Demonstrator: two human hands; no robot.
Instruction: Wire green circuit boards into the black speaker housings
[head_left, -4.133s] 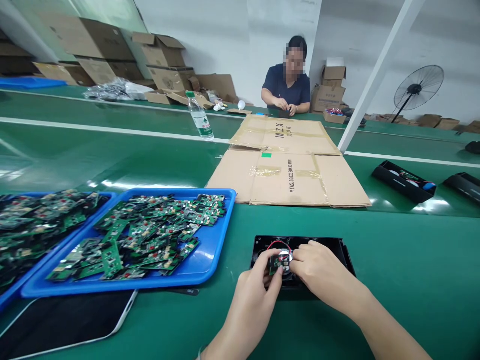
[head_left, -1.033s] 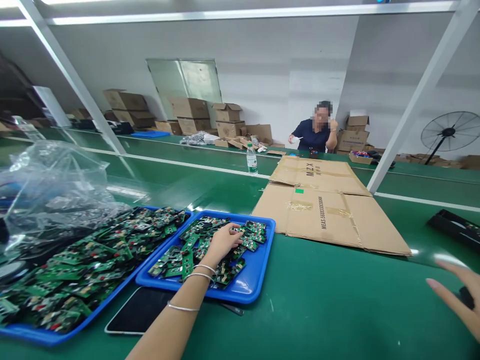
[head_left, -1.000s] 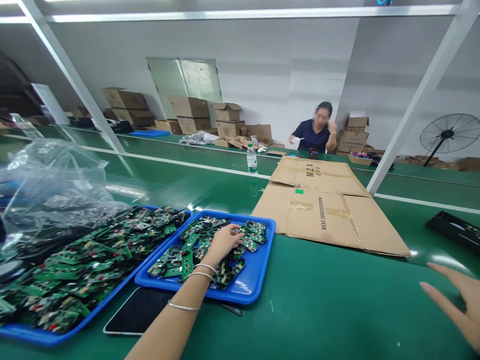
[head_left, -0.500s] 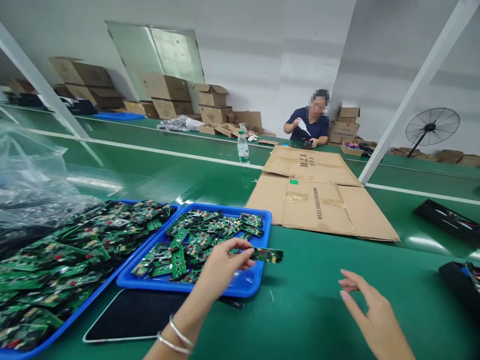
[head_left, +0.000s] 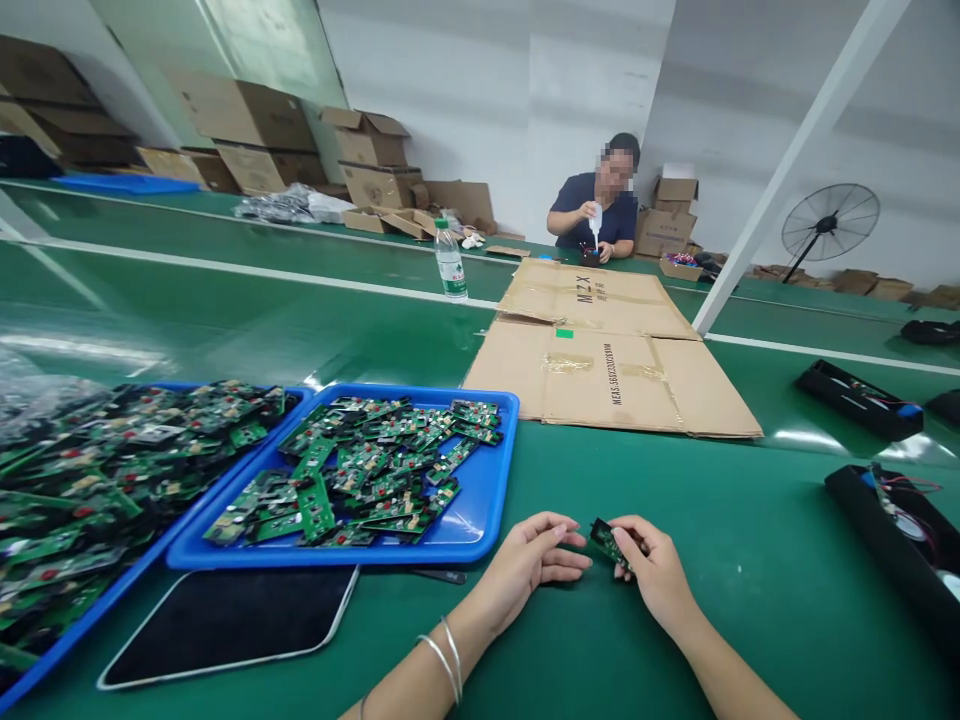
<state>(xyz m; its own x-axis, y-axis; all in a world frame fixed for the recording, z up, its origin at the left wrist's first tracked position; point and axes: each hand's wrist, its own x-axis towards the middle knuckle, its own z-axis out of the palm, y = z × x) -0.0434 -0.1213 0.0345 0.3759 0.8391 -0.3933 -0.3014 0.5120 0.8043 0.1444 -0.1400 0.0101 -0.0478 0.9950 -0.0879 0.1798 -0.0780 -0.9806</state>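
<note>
A small green circuit board is pinched in my right hand, above the green table. Just left of it, my left hand has its fingers apart and holds nothing. Behind and left of my hands, a blue tray carries many similar boards in a loose heap. Farther left, a second blue tray is piled higher with boards. A dark tablet with a pale edge lies in front of the nearer tray.
Flattened cardboard lies ahead, with a water bottle to its left. Black housings with wires stand at the right. Across the table sits a person holding a white bottle. A slanted white post rises at the right.
The board has passed from my left hand to my right hand. My left hand moved right, away from the tray, and its fingers opened; my right hand moved left. The view has shifted right.
</note>
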